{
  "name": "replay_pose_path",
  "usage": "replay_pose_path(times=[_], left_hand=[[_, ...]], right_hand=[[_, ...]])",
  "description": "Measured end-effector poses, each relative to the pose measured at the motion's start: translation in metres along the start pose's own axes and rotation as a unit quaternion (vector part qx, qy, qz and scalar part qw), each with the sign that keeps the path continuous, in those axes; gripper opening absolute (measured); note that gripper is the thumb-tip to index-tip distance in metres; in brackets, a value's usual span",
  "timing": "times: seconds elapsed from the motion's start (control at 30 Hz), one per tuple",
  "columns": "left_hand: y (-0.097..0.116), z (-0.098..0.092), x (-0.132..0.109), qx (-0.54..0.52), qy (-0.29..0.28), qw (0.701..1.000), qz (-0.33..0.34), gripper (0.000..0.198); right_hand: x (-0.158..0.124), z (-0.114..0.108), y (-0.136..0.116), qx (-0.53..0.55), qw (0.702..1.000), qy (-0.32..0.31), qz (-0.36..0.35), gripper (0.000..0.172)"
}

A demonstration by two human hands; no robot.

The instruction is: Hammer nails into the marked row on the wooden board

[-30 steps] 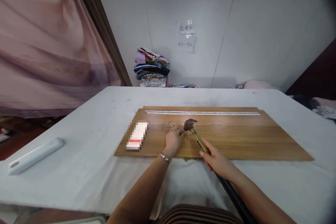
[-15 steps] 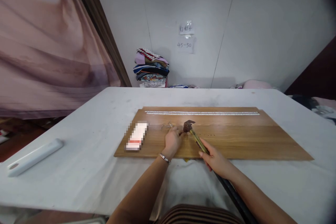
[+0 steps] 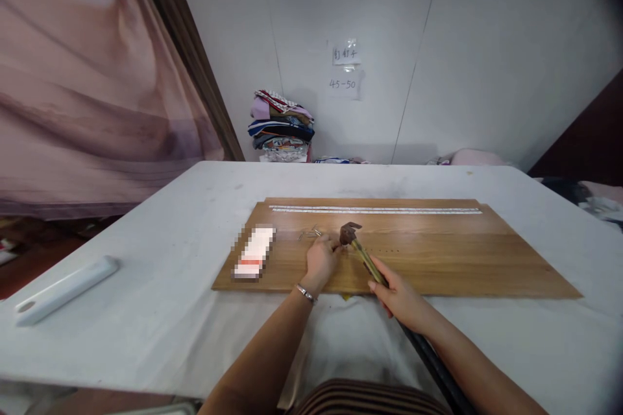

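My right hand [image 3: 402,295] is wrapped round the handle of a claw hammer [image 3: 368,260], whose rusty head rests low over the board. Just left of that head, my left hand [image 3: 321,260] has its fingertips pinched together against the wooden board [image 3: 438,266], on what looks like a nail, mostly hidden by fingers and hammer. A few loose nails [image 3: 311,233] lie on the wood beyond my left knuckles. To the right of the hammer head runs a short row of small dark dots [image 3: 386,250] in the board.
Two white marked strips [image 3: 374,209] lie along the board's far edge. A pixelated pale rectangle [image 3: 254,251] is on its left end. On the white table [image 3: 160,259] lies a white plastic piece with a hole [image 3: 68,288]. Folded clothes [image 3: 282,126] are stacked beyond.
Almost nothing moves between the frames. Both hands and the hammer keep their places, with only a very slight shift of the whole view.
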State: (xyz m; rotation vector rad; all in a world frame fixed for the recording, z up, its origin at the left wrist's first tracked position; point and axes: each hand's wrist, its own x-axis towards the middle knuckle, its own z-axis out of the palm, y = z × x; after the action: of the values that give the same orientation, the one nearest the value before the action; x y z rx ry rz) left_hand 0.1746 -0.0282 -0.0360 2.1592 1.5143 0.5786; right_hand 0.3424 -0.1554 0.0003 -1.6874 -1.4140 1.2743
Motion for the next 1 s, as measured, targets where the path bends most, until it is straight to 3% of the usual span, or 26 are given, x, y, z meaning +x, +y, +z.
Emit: replay_pose_path(times=[0.6,1.0], left_hand=[[-0.005,0.0,-0.002,-0.015,-0.001,1.0,0.021,0.019],[-0.011,-0.013,-0.053,-0.001,0.032,0.999,0.019,0.019]], right_hand=[[-0.004,-0.002,-0.006,-0.016,1.0,0.011,0.008,0.064],[0.002,0.002,-0.003,-0.043,0.998,0.034,-0.021,0.062]])
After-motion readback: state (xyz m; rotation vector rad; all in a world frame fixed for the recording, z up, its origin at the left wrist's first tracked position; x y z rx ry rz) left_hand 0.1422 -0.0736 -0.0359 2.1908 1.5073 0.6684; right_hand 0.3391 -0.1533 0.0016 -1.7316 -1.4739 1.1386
